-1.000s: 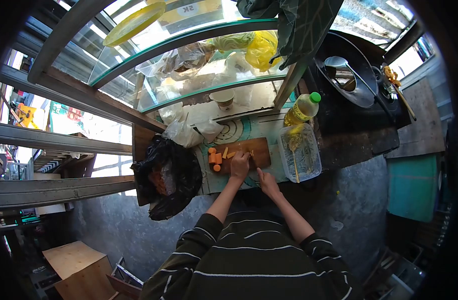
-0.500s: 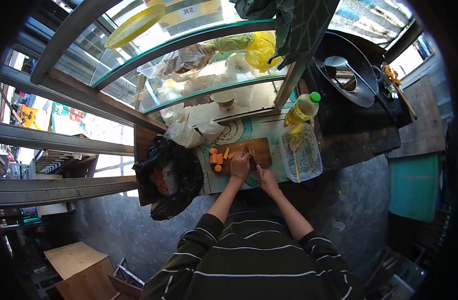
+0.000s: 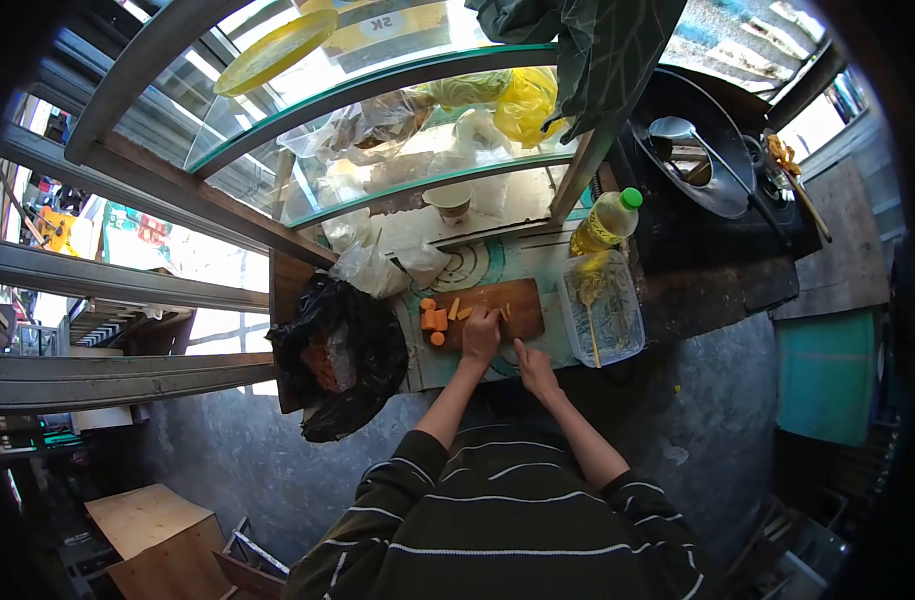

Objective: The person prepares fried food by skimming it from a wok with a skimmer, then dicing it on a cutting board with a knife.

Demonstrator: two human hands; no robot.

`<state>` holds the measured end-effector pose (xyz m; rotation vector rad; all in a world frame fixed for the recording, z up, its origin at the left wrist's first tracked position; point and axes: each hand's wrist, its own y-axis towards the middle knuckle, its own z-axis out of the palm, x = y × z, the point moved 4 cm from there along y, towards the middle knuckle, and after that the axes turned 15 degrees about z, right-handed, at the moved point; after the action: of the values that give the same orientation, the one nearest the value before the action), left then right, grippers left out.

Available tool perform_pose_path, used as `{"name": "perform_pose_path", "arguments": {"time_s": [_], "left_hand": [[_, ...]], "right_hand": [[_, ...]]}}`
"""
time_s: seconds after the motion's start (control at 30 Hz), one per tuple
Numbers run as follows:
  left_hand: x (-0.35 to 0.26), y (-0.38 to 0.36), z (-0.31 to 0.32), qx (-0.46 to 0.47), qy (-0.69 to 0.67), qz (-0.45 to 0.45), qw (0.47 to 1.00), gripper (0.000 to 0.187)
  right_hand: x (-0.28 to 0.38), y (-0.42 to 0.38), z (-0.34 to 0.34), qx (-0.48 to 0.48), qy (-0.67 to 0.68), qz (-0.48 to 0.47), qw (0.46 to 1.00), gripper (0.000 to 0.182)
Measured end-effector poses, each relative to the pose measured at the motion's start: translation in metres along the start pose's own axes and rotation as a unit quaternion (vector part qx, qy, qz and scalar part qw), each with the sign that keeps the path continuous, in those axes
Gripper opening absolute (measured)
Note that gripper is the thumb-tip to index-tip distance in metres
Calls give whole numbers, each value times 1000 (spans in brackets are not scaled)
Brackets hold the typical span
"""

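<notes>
A wooden cutting board [image 3: 523,300] lies on the counter in front of me. My left hand [image 3: 480,337] is closed at the board, fingertips pressed down on a carrot piece that they mostly cover. Thin carrot bits [image 3: 506,312] show just right of those fingers. At the board's near edge, my right hand [image 3: 538,372] is wrapped round the handle of a knife [image 3: 519,343]; its blade is hard to make out. Orange carrot chunks [image 3: 434,321] sit at the board's left end, with a few cut carrot sticks [image 3: 459,310] between them and my left hand.
Right of the board stands a clear plastic tub [image 3: 618,335] with a brush across it, and behind it an oil bottle [image 3: 606,222]. A black plastic bag [image 3: 368,345] is at left, white bags [image 3: 378,268] behind. A glass case [image 3: 398,180] rises beyond; a wok [image 3: 713,185] is far right.
My right hand has shifted slightly down towards me, away from the board. My left hand keeps its place on the board, and the carrot pieces look unchanged.
</notes>
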<state>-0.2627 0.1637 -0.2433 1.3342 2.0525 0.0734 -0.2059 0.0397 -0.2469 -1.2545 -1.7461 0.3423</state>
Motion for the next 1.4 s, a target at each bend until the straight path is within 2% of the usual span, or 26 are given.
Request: {"name": "perform_pose_path", "arguments": {"time_s": [0.27, 0.5, 0.63, 0.7, 0.8, 0.9, 1.1, 1.4], "left_hand": [[1, 0, 0, 3, -8, -17, 1000, 10], [2, 0, -2, 7, -17, -24, 1000, 10], [1, -3, 1, -4, -12, -11, 1000, 11], [0, -4, 1, 23, 12, -7, 1000, 13], [0, -2, -1, 2, 5, -8, 1000, 15], [1, -2, 1, 11, -7, -23, 1000, 14], [4, -2, -1, 13, -7, -44, 999, 11], [6, -1, -5, -5, -11, -30, 999, 9]], "right_hand": [[10, 5, -3, -31, 11, -15, 999, 64], [-12, -8, 2, 3, -12, -13, 1000, 63], [3, 6, -1, -2, -3, -8, 1000, 62], [7, 7, -2, -1, 6, -10, 1000, 62], [-2, 1, 3, 13, -12, -12, 1000, 62], [-13, -7, 5, 11, -14, 3, 1000, 61], [11, 5, -3, -14, -3, -15, 1000, 64], [-2, -4, 0, -7, -22, -10, 1000, 64]]}}
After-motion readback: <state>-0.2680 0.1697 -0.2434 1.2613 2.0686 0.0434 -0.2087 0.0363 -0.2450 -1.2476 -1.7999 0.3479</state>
